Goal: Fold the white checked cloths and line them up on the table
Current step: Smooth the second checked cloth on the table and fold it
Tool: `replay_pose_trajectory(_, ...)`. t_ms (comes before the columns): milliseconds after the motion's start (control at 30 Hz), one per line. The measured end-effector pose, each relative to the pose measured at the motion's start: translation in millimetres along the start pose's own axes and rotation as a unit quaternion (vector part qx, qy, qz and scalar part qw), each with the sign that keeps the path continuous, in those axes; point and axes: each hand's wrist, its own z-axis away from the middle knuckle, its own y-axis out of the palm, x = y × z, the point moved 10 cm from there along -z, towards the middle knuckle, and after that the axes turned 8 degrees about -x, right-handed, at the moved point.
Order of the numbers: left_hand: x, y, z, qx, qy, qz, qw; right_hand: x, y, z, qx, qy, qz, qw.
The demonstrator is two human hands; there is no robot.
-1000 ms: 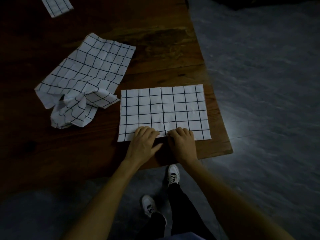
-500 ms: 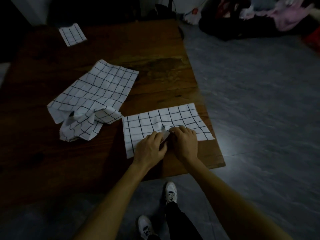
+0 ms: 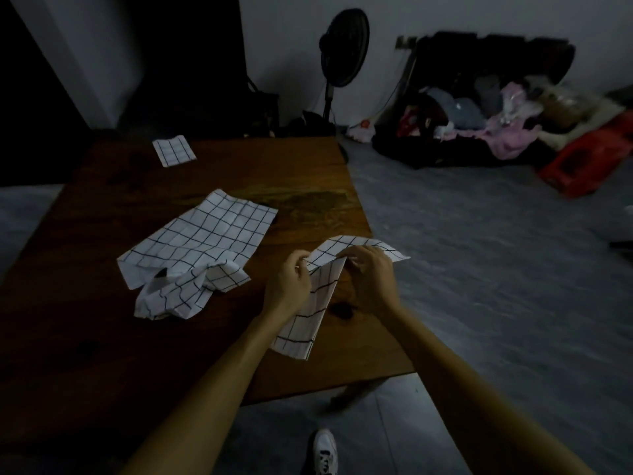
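You are lifting a checked cloth (image 3: 318, 296) above the near right part of the wooden table (image 3: 102, 337), your left hand (image 3: 287, 286) and right hand (image 3: 371, 279) both pinching its upper fold. A crumpled cloth (image 3: 191, 255) is lying to the left; a folded cloth (image 3: 174, 150) is sitting at the far edge.

I see the left hand (image 3: 289, 281) and right hand (image 3: 371, 274) pinching a checked cloth (image 3: 317, 296) above the wooden table (image 3: 102, 330), beside a crumpled cloth (image 3: 195, 248).
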Motion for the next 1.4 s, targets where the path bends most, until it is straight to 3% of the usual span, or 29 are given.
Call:
replay_pose_trajectory(167,23,-21,-11,-0.054,-0.085,-0.039,0.994,31,-36,-7,-0.039,-0.069,-0.012,0.997)
replay_pose_trajectory(267,51,-18,-6,-0.028,-0.175,-0.082,0.981,33,-46,-6,-0.034,-0.058,-0.014,0.998)
replay_pose_trajectory(367,65,-13,0,-0.014,-0.245,-0.038,0.969,35,-56,-2,-0.037,-0.046,-0.017,0.998)
replay_pose_trajectory(500,67,-10,4,-0.029,-0.269,0.056,0.961,37,-63,4,-0.03,-0.057,-0.021,0.998)
replay_pose_trajectory(667,72,-30,9,-0.126,-0.28,0.15,0.94,24,-76,4,-0.058,-0.016,-0.059,0.996)
replay_pose_trajectory(800,72,-47,11,-0.191,-0.234,0.139,0.943,26,-71,7,-0.018,0.051,-0.204,0.978)
replay_pose_trajectory(867,53,-59,10,-0.213,-0.149,0.072,0.963,22,-59,5,0.012,0.088,-0.219,0.972)
replay_pose_trajectory(967,-11,-45,6,-0.116,0.053,0.013,0.992,27,-47,-2,0.034,0.057,-0.148,0.987)
replay_pose_trajectory(1067,-65,-23,14,-0.031,0.196,-0.056,0.978,42,-38,-6,0.053,-0.011,-0.101,0.993)
replay_pose_trajectory(1233,-70,-5,6,0.03,0.176,-0.031,0.983,46,-30,-12,0.079,-0.043,-0.1,0.991)
replay_pose_trajectory(1400,-72,-22,2,-0.017,0.154,-0.021,0.988,43,-33,-9,0.087,0.005,-0.126,0.988)
